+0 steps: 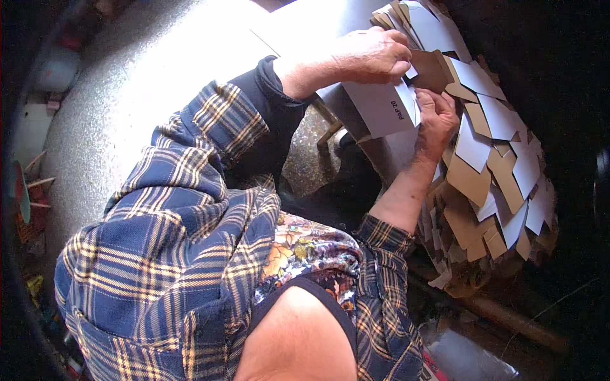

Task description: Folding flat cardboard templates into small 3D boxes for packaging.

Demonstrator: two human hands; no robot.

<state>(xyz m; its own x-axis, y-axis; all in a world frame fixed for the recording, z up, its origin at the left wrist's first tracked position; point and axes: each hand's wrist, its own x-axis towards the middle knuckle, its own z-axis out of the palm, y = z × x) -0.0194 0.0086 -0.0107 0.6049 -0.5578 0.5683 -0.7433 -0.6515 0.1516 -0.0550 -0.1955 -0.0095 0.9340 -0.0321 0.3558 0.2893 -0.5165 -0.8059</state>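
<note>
Two hands are in view, the left hand (372,58) and the right hand (436,120). Between them is one white folded card (381,108) with brown backing. To the right lies one heap of flat card pieces (495,171), white and brown, too many and too overlapped to count.

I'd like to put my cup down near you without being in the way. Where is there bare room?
The speckled grey floor beyond the left hand and plaid sleeve is bare. It is crowded on the right: the heap of card blanks fills that side, and both hands, the right hand too, hold a white card against it.
</note>
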